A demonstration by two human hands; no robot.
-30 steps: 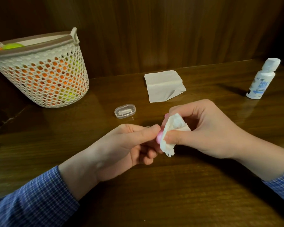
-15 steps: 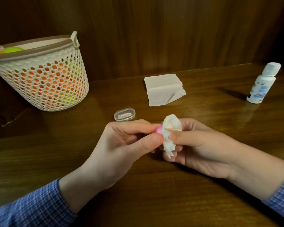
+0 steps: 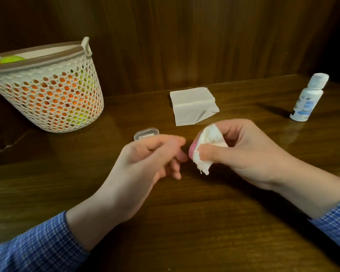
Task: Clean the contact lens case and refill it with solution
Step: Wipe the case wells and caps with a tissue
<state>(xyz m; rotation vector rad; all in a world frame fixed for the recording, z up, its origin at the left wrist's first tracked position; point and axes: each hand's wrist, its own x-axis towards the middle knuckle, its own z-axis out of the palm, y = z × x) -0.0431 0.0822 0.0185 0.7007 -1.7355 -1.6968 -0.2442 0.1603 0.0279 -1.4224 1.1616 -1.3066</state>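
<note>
The right hand (image 3: pixel 241 152) hovers over the counter (image 3: pixel 185 222), its fingers (image 3: pixel 208 153) pinching a crumpled tissue (image 3: pixel 206 146) around a pink lens case part (image 3: pixel 191 149); too little of it shows to tell its axis. The left hand (image 3: pixel 145 160) hangs loosely curled, gripping nothing. Half a second earlier, the left fingers touched the pink piece; now they are apart. The clear case (image 3: pixel 145 133) lies behind the left hand, long axis left-right. The solution bottle (image 3: pixel 307 99) stands upright far right.
</note>
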